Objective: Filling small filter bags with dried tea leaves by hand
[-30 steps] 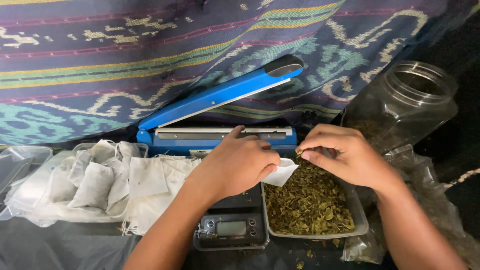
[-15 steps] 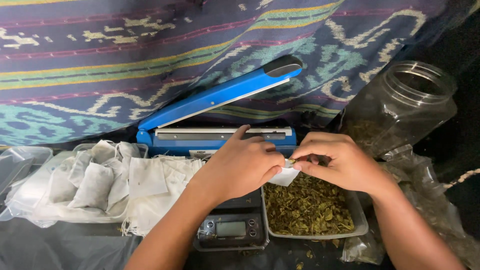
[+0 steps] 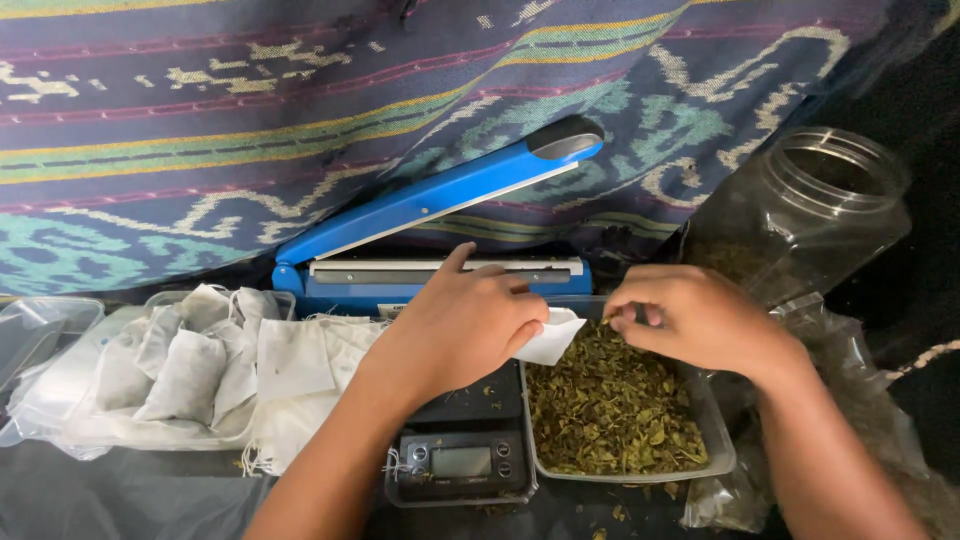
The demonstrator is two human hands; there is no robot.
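Fingers of left hand (image 3: 462,325) pinch white sachet (image 3: 553,335) over leaf tray (image 3: 722,462); right hand (image 3: 690,315) pinches leaves; sealer (image 3: 440,195) behind.

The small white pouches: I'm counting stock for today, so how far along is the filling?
Done: several filled pouches lie piled in the clear tray on the left. In hand: the left hand holds an open pouch over the leaf tray while the right hand pinches leaves beside it. Left: empty pouches beside the pile, plenty of leaves, and the blue sealer stands open.
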